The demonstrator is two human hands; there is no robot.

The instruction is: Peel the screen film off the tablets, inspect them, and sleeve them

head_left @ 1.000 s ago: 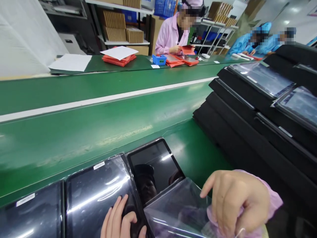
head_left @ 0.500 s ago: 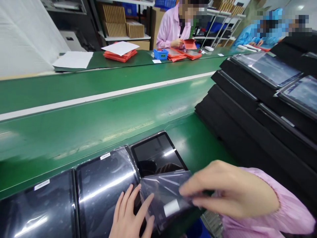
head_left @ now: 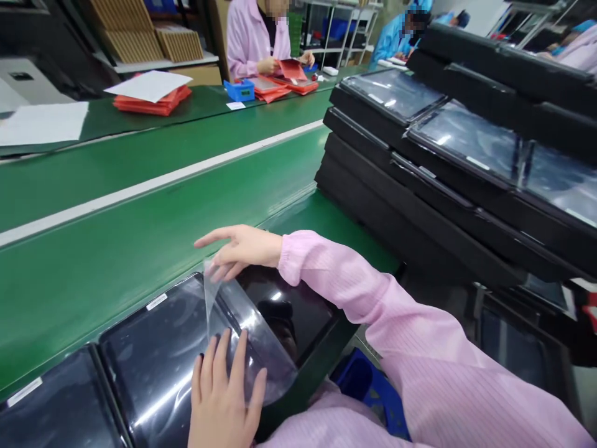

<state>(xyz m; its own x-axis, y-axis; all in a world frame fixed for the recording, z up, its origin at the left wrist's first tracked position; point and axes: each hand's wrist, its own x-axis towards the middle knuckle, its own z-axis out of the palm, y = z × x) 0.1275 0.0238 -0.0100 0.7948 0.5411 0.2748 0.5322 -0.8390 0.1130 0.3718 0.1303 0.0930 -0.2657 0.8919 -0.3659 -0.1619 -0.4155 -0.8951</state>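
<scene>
A dark tablet [head_left: 305, 308] with a bare glossy screen lies at the right end of a row on the green bench. A clear protective film [head_left: 265, 351] is lifted across its left side, over the seam with the neighbouring wrapped tablet [head_left: 149, 354]. At the film's upper corner, my right hand [head_left: 240, 249] pinches it, index finger stretched out to the left. My left hand [head_left: 226, 386] lies flat with spread fingers on the film's lower left part. Another wrapped tablet [head_left: 51, 404] with a white label sits at the far left.
Black foam trays [head_left: 373, 199] holding wrapped tablets are stacked high on the right. Below the bench edge is a blue bin [head_left: 368, 386]. Across the green conveyor [head_left: 153, 165], a co-worker in pink [head_left: 249, 37] handles red sleeves near a blue box [head_left: 240, 91].
My right hand has moved left and away from me, swinging the film over to the left off the screen. My left hand stays flat. The view has turned right.
</scene>
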